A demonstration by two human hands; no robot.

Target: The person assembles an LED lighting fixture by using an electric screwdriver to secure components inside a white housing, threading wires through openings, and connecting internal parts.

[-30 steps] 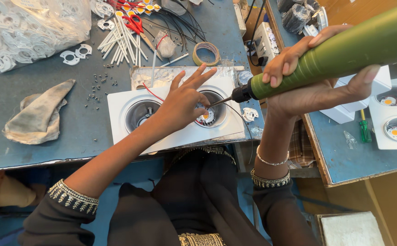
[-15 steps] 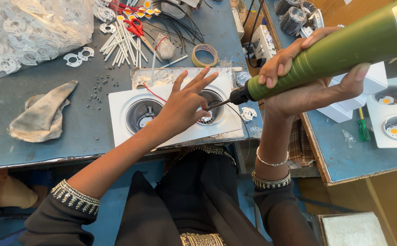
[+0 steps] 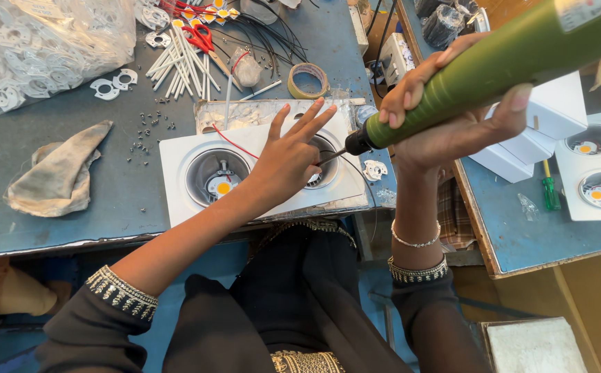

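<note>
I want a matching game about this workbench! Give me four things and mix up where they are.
Things:
1. scissors
2. grey rag
3. tape roll
4. green screwdriver

Places:
A. on the right-hand table, beside a white light fitting
B. far left of the blue table
C. lying on the white sticks
D. just behind the left hand

Pairs: 1-C, 2-B, 3-D, 4-A

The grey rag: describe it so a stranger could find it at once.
Start at the blue table and go to its left end, left of the white twin-light fixture. The grey rag lies crumpled there, below the plastic bag of white rings, the only soft cloth around.
</note>
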